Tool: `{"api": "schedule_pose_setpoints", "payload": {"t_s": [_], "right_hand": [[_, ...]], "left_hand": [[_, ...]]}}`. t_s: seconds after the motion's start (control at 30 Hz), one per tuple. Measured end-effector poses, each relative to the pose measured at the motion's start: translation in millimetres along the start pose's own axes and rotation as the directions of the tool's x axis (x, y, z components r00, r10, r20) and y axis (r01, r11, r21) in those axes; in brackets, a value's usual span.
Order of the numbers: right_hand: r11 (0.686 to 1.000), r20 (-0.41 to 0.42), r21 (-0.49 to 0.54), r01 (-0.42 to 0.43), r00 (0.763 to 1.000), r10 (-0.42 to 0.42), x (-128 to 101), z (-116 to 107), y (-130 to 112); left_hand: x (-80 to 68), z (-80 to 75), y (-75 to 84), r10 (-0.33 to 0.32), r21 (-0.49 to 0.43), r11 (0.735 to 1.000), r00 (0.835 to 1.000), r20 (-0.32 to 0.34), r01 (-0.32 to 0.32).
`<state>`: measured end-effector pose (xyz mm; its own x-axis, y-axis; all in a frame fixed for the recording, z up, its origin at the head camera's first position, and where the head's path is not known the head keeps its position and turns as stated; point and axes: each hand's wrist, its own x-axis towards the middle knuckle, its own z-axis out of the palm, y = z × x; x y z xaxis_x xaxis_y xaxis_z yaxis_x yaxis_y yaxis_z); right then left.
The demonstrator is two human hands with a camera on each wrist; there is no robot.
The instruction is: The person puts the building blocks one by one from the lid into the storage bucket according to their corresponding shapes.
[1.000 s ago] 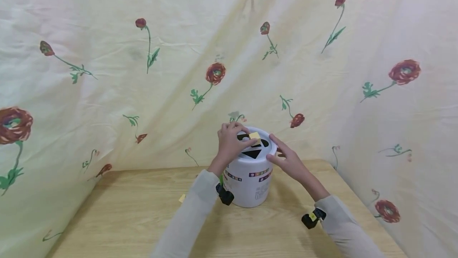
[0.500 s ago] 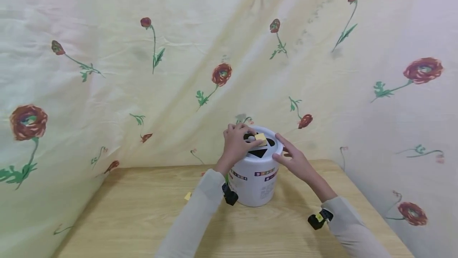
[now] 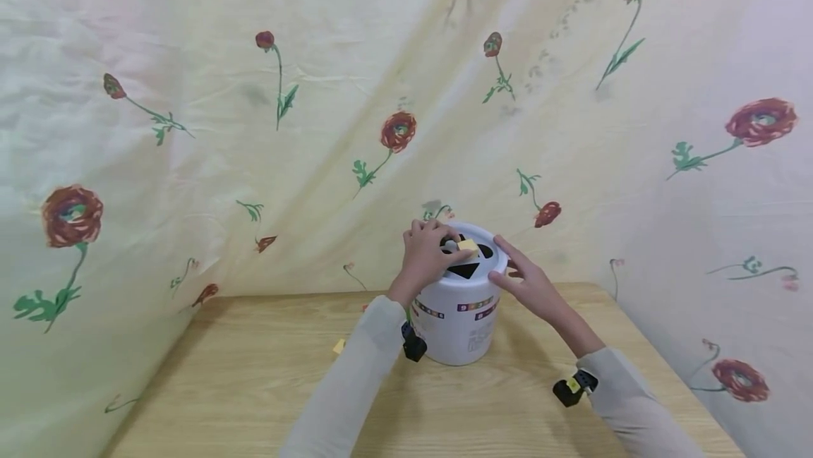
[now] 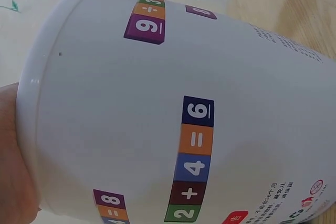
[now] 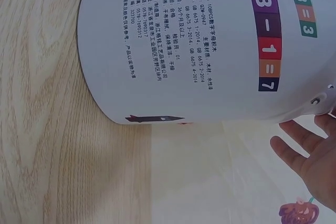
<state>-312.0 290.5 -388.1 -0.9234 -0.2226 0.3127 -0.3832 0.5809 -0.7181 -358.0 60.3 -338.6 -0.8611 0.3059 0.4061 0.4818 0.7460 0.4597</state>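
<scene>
A white bucket [image 3: 459, 334] stands upright on the wooden table, its lid [image 3: 475, 232] cut with black shaped holes. My left hand [image 3: 424, 255] is over the lid's left side and pinches a small yellow block [image 3: 468, 246] between thumb and fingers, close over the holes. On the bucket's right side, my right hand [image 3: 532, 290] touches the rim with thumb and fingers spread. In the right wrist view its fingers [image 5: 294, 153] stretch out by the rim. The left wrist view shows the bucket's printed wall [image 4: 105, 103], with the block hidden there.
Another small yellow piece [image 3: 339, 346] lies on the table [image 3: 254, 373], left of the bucket beside the left sleeve. A small red thing and a green one peek out behind the left forearm. A flower-printed cloth [image 3: 317, 161] hangs behind the table and at its sides.
The whole scene has shifted slightly right in the head view. My left hand keeps its pinch on the yellow block above the lid, and my right hand stays at the rim.
</scene>
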Motion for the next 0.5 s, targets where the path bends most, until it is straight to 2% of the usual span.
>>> {"api": "schedule_pose_setpoints", "payload": {"t_s": [0.23,0.5], "right_hand": [[1.000,0.003,0.001,-0.010,1.000,0.010,-6.5,-1.3,-3.2],[0.999,0.012,0.017,-0.029,1.000,0.029,-16.0,-1.0,-9.2]], "left_hand": [[-5.6,-1.0,4.4,-0.022,0.009,1.000,0.999,0.023,0.021],[-15.2,-4.3,9.6,-0.001,0.027,1.000,0.999,0.034,0.000]]}}
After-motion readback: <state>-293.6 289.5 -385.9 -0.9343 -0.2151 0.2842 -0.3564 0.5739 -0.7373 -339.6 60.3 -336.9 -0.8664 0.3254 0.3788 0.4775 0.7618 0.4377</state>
